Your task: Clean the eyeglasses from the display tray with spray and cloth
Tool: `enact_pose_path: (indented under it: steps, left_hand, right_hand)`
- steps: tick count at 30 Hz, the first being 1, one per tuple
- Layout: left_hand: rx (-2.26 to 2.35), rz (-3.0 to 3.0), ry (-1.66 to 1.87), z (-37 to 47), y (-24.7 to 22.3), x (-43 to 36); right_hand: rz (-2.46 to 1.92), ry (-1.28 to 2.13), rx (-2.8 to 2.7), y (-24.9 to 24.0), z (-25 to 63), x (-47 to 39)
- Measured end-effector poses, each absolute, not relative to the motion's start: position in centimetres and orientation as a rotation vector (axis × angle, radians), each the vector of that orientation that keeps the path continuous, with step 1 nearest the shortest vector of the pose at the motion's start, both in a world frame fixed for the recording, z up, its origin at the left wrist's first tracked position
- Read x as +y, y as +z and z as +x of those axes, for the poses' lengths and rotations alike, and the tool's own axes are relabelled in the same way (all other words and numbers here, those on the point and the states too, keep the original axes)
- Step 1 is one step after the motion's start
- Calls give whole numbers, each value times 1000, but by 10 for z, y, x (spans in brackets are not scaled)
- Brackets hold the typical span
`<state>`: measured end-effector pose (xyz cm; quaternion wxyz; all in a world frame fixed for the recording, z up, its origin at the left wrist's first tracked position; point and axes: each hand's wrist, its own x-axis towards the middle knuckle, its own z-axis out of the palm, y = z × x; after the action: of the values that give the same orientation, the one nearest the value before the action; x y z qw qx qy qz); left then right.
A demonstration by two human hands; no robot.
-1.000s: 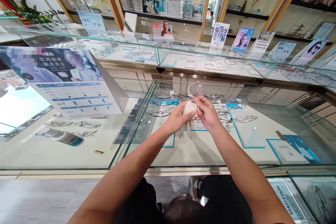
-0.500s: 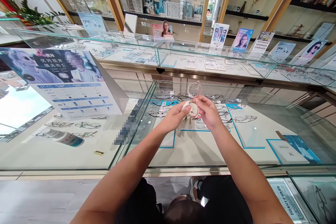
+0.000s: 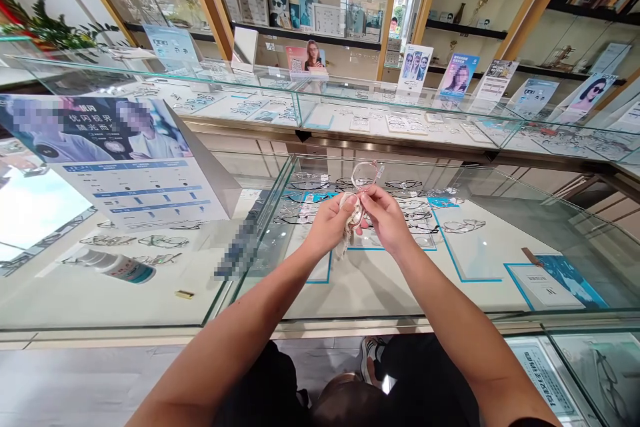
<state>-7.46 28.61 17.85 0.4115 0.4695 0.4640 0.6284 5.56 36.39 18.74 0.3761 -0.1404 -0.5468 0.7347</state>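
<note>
Glasses (image 3: 364, 175) between your hands, long axis near upright, upper end clear of both; left hand (image 3: 327, 223) pinches cloth (image 3: 345, 240) round the lower end; right hand (image 3: 384, 211) grips mid-frame.

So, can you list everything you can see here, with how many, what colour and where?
Held glasses: one, pinkish and clear, between the hands
Cloth: one, cream, bunched in the hands
Other glasses: many, dark or clear, beyond and beside the hands
Bottle: one, white with blue, left
Small bar: one, gold, near the bottle
Folded sign: one, white, blue and dark, left
Standing cards: several, mixed colours, far counter
Plant: green, far left
Shelves: several, dark, back wall
Shoe: one, dark and white, below
Left hand: one, bare, on the cloth
Right hand: one, bare, on the glasses
</note>
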Motion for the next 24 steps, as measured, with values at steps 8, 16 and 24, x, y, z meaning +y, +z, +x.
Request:
enact_pose_path:
  steps: [8,16,24]
  left_hand:
    - [1110,1274,1611,-72,180,288]
    - [1215,1209,1617,-78,181,288]
    - [1258,1629,1222,-73,190,277]
  right_hand:
    - [-430,1787,-1255,199,61,374]
    - [-367,1746,-1069,201,73,392]
    - [-347,1740,-1053,203,84,411]
